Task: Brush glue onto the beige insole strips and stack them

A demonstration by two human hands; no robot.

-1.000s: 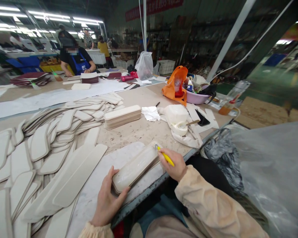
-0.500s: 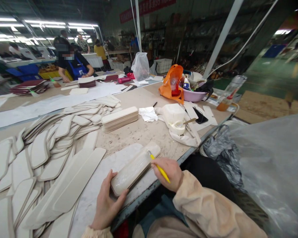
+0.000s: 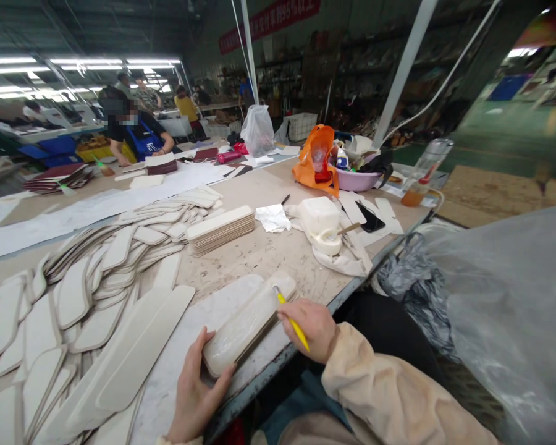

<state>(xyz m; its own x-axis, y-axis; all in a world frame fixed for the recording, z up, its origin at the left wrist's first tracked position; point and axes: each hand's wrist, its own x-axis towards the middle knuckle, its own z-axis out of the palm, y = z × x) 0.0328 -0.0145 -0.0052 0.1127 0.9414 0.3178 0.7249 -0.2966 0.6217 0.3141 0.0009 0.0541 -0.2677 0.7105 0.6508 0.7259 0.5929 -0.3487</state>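
Note:
In the head view, a stack of pale, round-ended strips (image 3: 245, 324) lies at the table's near edge, its top wet and shiny. My left hand (image 3: 197, 383) grips its near end, thumb on one side and fingers on the other. My right hand (image 3: 311, 327) is closed round a thin yellow-handled brush (image 3: 297, 330), whose tip meets the top strip toward the far end. Under the stack is a whitish sheet (image 3: 167, 364). A neater stack of similar strips (image 3: 220, 232) stands farther back.
Loose pale strips (image 3: 78, 284) spread over the left side. Behind my right hand stand a white container with a stick (image 3: 322, 216), a black phone (image 3: 370, 217), an orange bag (image 3: 312, 161) and a bottle (image 3: 426, 173). A person in a blue apron (image 3: 143, 139) works across the table.
The brush tip has shifted slightly toward the left on the top strip, my right hand with it. The left hand keeps its grip on the stack. The whole view has moved a little.

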